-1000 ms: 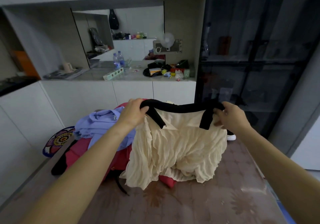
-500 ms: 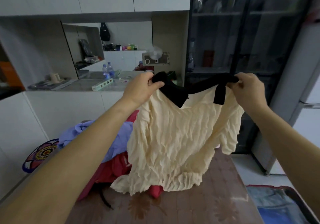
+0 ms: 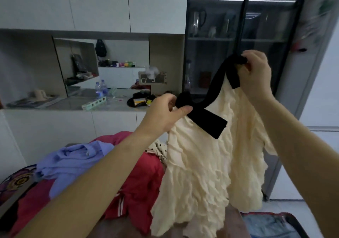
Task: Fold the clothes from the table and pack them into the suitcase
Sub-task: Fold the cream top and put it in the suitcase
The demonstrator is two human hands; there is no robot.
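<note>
The shirt [image 3: 73, 158] lies on the counter [image 3: 124, 228], left of the blouse [image 3: 201, 164]; the suitcase [image 3: 266, 225] sits right of the blouse, lower.

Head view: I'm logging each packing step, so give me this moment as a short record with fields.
garment: cream top with black trim, held up unfolded
left hand: pinches the black trim, lower
right hand: grips the black trim, higher
pile: blue shirt, red garment
suitcase: open at lower right, blue cloth inside
</note>
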